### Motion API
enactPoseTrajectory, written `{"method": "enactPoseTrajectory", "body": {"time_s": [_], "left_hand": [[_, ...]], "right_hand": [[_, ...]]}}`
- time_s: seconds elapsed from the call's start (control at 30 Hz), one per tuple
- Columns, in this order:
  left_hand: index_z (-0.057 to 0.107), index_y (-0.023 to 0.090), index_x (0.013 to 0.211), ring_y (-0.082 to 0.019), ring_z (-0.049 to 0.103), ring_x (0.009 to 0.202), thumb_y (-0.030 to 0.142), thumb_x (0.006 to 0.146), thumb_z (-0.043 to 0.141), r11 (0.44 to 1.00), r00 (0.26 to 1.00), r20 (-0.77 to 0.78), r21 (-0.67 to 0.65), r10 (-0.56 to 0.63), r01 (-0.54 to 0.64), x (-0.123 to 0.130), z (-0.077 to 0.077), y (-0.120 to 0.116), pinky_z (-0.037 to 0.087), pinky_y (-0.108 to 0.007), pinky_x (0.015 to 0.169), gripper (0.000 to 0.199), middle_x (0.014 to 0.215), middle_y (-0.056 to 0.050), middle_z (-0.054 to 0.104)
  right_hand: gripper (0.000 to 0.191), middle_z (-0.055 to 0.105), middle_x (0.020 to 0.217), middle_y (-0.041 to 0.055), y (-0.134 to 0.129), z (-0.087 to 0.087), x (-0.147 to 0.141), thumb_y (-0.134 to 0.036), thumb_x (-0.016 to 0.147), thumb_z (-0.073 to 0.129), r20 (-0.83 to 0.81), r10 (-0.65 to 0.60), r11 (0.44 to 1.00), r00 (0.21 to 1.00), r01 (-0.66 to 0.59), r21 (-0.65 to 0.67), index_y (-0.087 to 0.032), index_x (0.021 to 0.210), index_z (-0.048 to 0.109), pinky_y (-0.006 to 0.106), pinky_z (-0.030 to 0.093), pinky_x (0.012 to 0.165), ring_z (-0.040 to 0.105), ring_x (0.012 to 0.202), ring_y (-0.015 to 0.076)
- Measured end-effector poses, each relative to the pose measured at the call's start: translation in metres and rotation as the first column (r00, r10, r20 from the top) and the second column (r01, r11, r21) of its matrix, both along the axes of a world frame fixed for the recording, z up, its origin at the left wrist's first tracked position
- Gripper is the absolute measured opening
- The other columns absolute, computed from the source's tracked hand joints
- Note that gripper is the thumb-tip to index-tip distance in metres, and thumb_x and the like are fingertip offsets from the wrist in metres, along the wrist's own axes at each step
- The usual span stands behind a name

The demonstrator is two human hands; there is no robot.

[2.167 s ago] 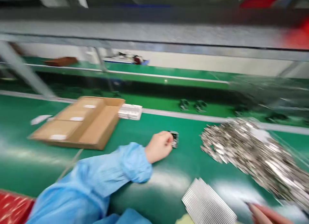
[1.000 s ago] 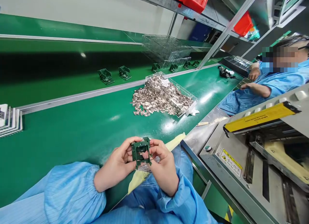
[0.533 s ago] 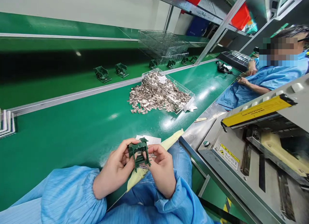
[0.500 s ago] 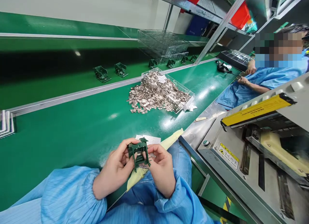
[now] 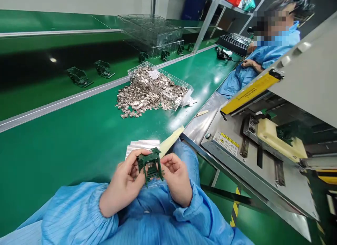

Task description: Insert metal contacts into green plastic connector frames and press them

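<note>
The green plastic frame is held upright above the counter edge, the left hand and right hand pinching opposite sides evenly, which keeps it steady. Metal strips lie just behind.

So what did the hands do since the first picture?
The left hand lifted the green plastic frame off the green belt, and the right hand came over to hold it too. Now both hands hold it up. The heap of metal pieces by the clear tray stayed where it was.
</note>
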State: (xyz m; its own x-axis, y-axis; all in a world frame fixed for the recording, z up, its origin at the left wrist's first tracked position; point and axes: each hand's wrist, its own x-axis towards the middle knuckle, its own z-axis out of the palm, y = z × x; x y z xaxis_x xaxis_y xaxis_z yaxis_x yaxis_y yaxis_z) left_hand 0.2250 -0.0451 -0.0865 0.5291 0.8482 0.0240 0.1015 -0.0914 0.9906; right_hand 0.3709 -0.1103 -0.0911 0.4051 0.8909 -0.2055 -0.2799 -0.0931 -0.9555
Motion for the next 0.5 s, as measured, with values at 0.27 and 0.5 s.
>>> {"method": "enactPoseTrajectory", "body": {"time_s": [0.27, 0.5], "left_hand": [[0.049, 0.018, 0.114, -0.012, 0.06, 0.073, 0.023, 0.081, 0.058, 0.981, 0.997, -0.008, 0.176, 0.08, -0.077, 0.04, -0.018, 0.035, 0.049, -0.021, 0.066, 0.034, 0.087, -0.001, 0.061], [0.048, 0.019, 0.116, -0.012, 0.06, 0.077, 0.018, 0.081, 0.055, 0.985, 0.998, -0.034, 0.162, 0.056, -0.05, 0.044, -0.028, 0.036, 0.049, -0.021, 0.069, 0.036, 0.092, -0.001, 0.06]], "right_hand": [[0.043, 0.062, 0.065, 0.0021, -0.008, -0.06, 0.026, -0.058, 0.084, 0.055, 0.298, 0.188, 0.981, 0.936, -0.19, -0.021, -0.017, 0.077, 0.065, 0.026, 0.044, 0.06, 0.054, 0.061, 0.0142], [0.044, 0.055, 0.052, -0.0001, -0.004, -0.077, 0.007, -0.052, 0.089, 0.048, 0.371, 0.173, 0.978, 0.912, -0.203, 0.044, -0.018, 0.064, 0.058, 0.025, 0.04, 0.052, 0.05, 0.05, 0.0128]]}}
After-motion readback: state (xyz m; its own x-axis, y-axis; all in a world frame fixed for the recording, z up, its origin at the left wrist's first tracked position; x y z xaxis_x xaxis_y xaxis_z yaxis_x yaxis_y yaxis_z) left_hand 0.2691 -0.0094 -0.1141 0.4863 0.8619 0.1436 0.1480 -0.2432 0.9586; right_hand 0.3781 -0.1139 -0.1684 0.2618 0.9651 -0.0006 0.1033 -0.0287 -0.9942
